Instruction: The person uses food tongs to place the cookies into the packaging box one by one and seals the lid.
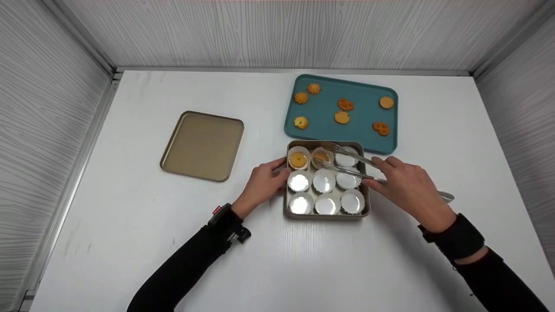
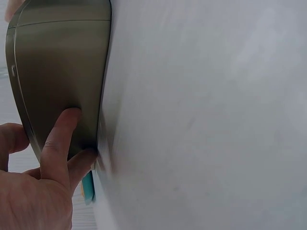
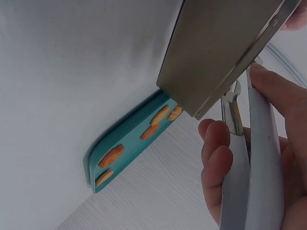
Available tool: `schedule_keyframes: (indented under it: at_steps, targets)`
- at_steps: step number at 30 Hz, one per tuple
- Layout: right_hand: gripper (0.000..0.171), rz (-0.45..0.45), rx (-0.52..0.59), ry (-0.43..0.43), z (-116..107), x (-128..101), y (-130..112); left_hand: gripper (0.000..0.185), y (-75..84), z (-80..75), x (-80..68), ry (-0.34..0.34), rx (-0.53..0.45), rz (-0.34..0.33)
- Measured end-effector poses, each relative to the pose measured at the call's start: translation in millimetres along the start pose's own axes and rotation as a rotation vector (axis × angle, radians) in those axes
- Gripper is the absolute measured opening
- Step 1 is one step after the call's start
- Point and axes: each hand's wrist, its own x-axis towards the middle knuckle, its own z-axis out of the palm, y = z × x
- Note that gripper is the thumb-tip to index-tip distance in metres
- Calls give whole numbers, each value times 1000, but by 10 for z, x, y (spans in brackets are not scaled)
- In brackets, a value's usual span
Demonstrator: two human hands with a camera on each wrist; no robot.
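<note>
A rectangular metal tin (image 1: 328, 217) holds rows of paper baking cups (image 1: 324, 181). In its back-left cup lies a round cookie (image 1: 298, 160); another cookie (image 1: 321, 157) sits in the back-middle cup. My right hand (image 1: 405, 190) grips metal tongs (image 3: 264, 163), their arms spread and reaching over the tin's back row. One tong tip is at the back-middle cup; whether it touches the cookie, I cannot tell. Against the tin's left side rests my left hand (image 1: 262, 184), its fingers (image 2: 60, 143) extended along the outer wall and the thumb near the rim.
Behind the tin lies a teal tray (image 1: 321, 108) with several cookies and pretzels (image 1: 345, 104) spread over it. A flat gold-brown lid or tray (image 1: 203, 146) lies to the left on the white table (image 1: 108, 216). Grey wood-grain panels (image 1: 277, 34) enclose the back and sides.
</note>
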Motion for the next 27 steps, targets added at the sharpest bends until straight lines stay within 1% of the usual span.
schedule_keyframes:
  at_steps: [2, 6, 8, 11, 16, 19, 23, 27]
  targets:
    - [49, 14, 30, -1, -4, -16, 8, 52, -2, 2, 0, 0, 6, 7]
    - [53, 63, 129, 7, -19, -54, 32, 52, -4, 5, -1, 2, 13, 15]
    - [54, 86, 178, 27, -26, -69, 47, 52, -6, 7, 0, 2, 14, 19]
    - [53, 130, 219, 57, -32, -68, 75, 52, -11, 9, 1, 1, 16, 25]
    - [48, 239, 245, 86, -63, -32, 156, 52, -15, 5, -3, -3, 0, 17]
    - [44, 290, 246, 103, -62, -6, 256, 52, -9, 2, -4, -9, -16, 4]
    - [42, 322, 219, 132, -29, -7, 444, 52, 5, -3, -5, -10, -21, -1]
    - [42, 335, 182, 155, 2, -58, 623, 53, 12, -2, -5, -14, -20, -2]
